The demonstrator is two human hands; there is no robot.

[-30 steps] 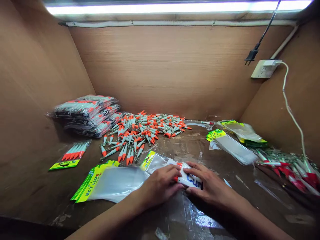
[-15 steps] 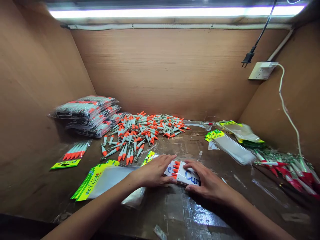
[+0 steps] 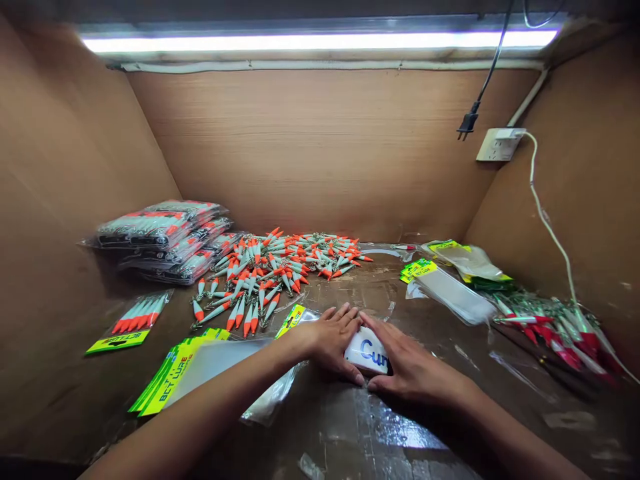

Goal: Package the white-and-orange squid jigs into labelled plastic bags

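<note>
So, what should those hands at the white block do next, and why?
Probably lift the left hand slightly, with the right hand steadying the white block between thumb and fingers: the left hand hides whatever lies at the block's left side, so that part can't be checked.

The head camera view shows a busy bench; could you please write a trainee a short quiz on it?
1. True or false: the white block with blue lettering lies between the left hand and right hand.
2. Left of the loose orange-and-white lures are: A, metal buckets; B, stacked clear plastic packs.
3. Is the black two-pin plug in the white wall socket?

Key: 1. True. 2. B. 3. No, it hangs free.
</note>
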